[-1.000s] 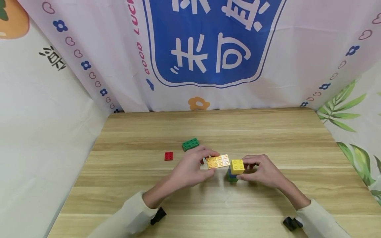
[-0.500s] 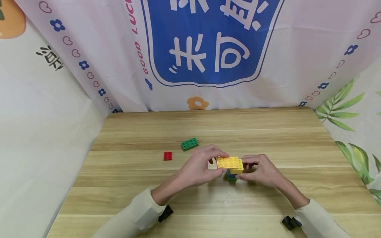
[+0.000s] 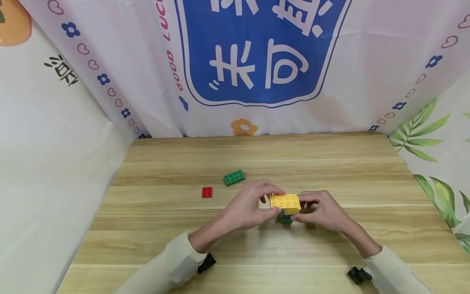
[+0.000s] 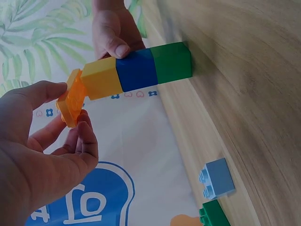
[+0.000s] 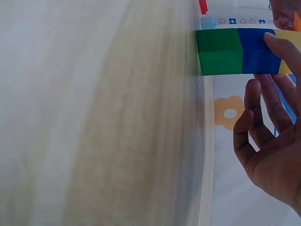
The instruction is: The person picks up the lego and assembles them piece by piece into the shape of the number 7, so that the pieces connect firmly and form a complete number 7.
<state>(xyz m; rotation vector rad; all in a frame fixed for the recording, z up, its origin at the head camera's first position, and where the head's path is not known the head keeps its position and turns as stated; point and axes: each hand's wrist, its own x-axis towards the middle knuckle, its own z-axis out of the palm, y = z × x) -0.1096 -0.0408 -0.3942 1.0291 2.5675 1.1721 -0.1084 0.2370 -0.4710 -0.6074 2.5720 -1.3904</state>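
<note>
A big white cloth with a blue sign hangs behind the back edge of the wooden counter. The counter is wide, and its wood stretches out past both hands to the left and right edges. The left hand is up above the counter, near the middle. Its fingers are almost together, with just a flat yellow brick pinched between them. The right hand is across from it, and its fingers pinch a block tower at the blue part. In the head view there is a wide gap between the two wrists.

The tower stands up straight on the counter, far from every edge: green at the bottom, then blue, then yellow. The flat yellow brick is at the very top, a bit tipped, and its left end sticks out past the tower. I cannot tell if it is pushed on. A green brick lies behind the left hand, with a strip of wood between it and the back edge. In the left wrist view a light blue block sits near it. A small red brick lies left of the green one, well in from the left edge.
</note>
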